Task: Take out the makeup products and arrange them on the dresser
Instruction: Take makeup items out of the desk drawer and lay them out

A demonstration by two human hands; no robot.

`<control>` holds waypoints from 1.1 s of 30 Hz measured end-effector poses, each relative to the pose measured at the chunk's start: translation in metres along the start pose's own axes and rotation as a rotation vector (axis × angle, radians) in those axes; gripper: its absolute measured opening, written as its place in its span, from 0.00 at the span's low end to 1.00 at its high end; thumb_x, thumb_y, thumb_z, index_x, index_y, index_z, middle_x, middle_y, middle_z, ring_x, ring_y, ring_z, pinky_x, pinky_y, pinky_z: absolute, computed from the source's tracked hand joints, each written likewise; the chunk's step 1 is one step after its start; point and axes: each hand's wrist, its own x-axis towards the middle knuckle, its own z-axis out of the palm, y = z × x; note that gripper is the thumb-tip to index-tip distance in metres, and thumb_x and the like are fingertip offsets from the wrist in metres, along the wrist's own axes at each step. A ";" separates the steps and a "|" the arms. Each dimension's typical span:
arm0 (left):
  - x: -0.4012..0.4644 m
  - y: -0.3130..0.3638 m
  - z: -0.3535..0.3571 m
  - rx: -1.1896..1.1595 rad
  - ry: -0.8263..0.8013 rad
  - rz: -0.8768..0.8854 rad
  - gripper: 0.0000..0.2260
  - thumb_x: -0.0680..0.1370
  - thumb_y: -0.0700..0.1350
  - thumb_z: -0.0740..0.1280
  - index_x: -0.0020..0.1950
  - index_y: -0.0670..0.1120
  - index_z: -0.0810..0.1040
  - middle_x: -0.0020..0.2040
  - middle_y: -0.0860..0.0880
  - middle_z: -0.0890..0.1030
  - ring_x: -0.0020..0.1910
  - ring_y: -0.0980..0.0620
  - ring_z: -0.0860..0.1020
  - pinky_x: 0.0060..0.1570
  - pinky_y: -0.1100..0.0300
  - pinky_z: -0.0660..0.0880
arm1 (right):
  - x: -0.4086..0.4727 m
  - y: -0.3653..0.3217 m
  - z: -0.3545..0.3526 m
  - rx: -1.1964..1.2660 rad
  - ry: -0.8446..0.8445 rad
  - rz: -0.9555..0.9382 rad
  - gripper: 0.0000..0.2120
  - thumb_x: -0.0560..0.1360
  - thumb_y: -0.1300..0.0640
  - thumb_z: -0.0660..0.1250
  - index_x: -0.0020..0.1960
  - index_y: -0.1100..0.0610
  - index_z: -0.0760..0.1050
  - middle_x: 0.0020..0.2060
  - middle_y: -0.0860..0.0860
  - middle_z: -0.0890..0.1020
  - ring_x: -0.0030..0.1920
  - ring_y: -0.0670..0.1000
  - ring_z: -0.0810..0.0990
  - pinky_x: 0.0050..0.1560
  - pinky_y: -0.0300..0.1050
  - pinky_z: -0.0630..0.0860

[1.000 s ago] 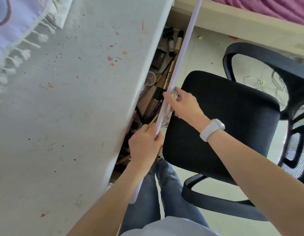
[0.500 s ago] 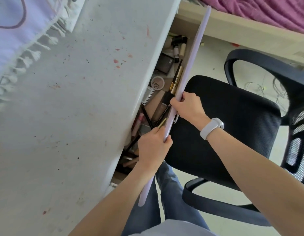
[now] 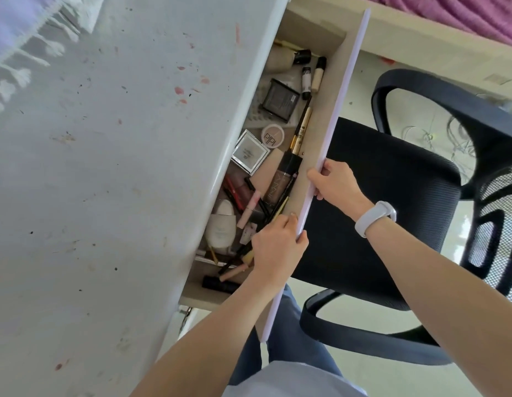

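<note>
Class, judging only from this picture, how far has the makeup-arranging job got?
Done: the drawer stands open. In hand: left hand and right hand both grip its front panel. Left: every makeup product lies inside; none shows on the dresser top.

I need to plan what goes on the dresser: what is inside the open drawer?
The drawer holds a dark compact, a round pot, a square mirrored compact, tubes, pencils. Its back part is hidden under the dresser top.
</note>
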 end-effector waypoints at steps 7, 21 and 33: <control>0.001 -0.002 0.011 -0.029 -0.072 -0.024 0.13 0.67 0.49 0.74 0.45 0.41 0.82 0.35 0.47 0.78 0.26 0.51 0.76 0.20 0.63 0.72 | 0.007 0.010 0.005 0.044 -0.032 0.044 0.07 0.75 0.52 0.62 0.52 0.53 0.70 0.41 0.45 0.75 0.35 0.46 0.77 0.24 0.27 0.70; -0.005 -0.068 0.008 0.060 -0.152 -0.185 0.16 0.76 0.42 0.62 0.64 0.45 0.73 0.59 0.45 0.75 0.58 0.46 0.72 0.50 0.53 0.73 | -0.018 -0.001 0.014 -0.730 0.244 -0.711 0.18 0.73 0.64 0.62 0.63 0.59 0.71 0.53 0.56 0.77 0.55 0.58 0.74 0.55 0.54 0.69; 0.016 -0.062 0.019 0.044 -0.075 -0.329 0.06 0.75 0.40 0.66 0.49 0.39 0.79 0.44 0.42 0.79 0.44 0.43 0.76 0.43 0.52 0.70 | 0.036 -0.023 0.049 -1.553 -0.329 -0.806 0.20 0.73 0.59 0.61 0.65 0.58 0.66 0.63 0.56 0.69 0.65 0.57 0.66 0.69 0.68 0.50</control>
